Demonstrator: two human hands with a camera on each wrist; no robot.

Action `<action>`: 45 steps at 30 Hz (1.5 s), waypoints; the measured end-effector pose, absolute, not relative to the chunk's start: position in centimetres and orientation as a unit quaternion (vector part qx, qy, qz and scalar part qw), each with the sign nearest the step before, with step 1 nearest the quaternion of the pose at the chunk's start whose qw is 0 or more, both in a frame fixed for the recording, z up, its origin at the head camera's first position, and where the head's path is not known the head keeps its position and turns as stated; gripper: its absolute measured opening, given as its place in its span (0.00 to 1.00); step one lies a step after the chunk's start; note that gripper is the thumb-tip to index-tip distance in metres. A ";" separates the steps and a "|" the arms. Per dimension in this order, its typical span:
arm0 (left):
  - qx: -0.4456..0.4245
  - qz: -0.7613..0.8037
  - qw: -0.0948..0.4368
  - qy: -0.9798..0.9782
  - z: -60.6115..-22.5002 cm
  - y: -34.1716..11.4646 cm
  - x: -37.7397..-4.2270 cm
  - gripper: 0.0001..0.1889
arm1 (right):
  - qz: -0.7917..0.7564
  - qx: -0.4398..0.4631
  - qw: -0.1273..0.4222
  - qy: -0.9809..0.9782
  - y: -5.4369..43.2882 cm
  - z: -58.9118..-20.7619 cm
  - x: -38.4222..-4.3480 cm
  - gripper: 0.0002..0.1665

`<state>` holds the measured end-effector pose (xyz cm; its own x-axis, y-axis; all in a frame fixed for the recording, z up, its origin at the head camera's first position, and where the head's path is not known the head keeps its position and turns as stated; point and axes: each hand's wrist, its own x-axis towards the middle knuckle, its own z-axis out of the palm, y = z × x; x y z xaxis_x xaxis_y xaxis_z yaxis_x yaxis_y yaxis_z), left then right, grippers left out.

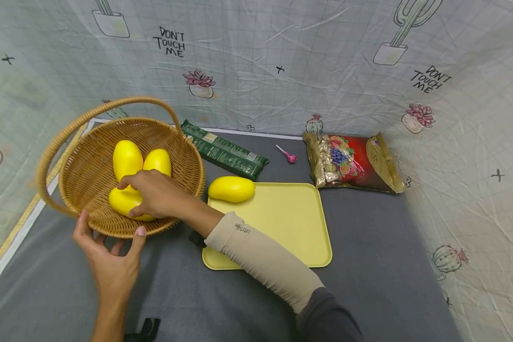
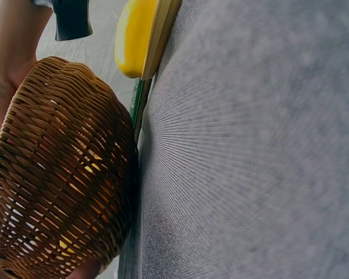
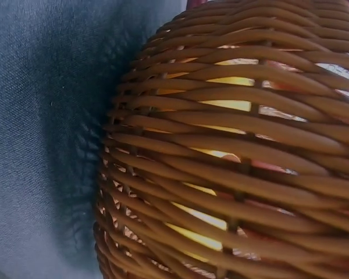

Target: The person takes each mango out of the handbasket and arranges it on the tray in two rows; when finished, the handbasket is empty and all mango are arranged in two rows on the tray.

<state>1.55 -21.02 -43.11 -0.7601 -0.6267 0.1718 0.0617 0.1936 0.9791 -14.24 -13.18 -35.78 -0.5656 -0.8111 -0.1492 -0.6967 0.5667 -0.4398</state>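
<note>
A wicker basket with an arched handle stands on the left, tilted towards me. My left hand holds its near side, thumb at the rim. Inside the basket my right hand grips a yellow mango, thumb and fingers on either side of it. Two more mangoes, one on the left and one on the right, lie behind it. Another mango rests on the upper left corner of a yellow tray. Woven basket wall fills most of the right wrist view, with yellow glimpsed through its gaps.
Behind the tray lie a long green packet and a pink lollipop. A red and gold bag lies at the back right against the cloth backdrop. Grey cloth covers the table.
</note>
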 end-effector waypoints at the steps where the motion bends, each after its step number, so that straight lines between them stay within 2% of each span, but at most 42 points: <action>1: 0.196 -0.605 0.285 -0.717 -43.1 -21.0 1.6 0.55 | -0.161 -0.432 0.171 0.871 -13.4 -35.8 -14.2 0.41; 12: 0.195 -0.610 0.285 -0.714 -43.0 -20.9 1.6 0.55 | -0.115 -0.440 0.144 0.879 -14.8 -36.6 -14.4 0.40; 18: 0.194 -0.614 0.285 -0.710 -43.0 -20.8 1.5 0.55 | -0.121 -0.436 0.148 0.880 -14.5 -36.6 -14.4 0.40; 29: 0.199 -0.608 0.282 -0.715 -43.1 -20.8 1.5 0.55 | -0.156 -0.431 0.152 0.875 -12.6 -35.1 -13.9 0.41; 37: 0.202 -0.599 0.280 -0.723 -43.0 -20.8 1.5 0.55 | -0.185 -0.437 0.132 0.870 -10.7 -34.0 -13.5 0.41; 45: 0.202 -0.592 0.282 -0.727 -43.1 -20.9 1.5 0.55 | -0.201 -0.446 0.089 0.868 -8.5 -32.7 -12.9 0.41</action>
<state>1.48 -20.86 -43.06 -0.7587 -0.6286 0.1710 0.0397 0.2174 0.9753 -12.87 -8.46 -32.70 -0.5865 -0.8096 0.0259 -0.7381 0.5210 -0.4286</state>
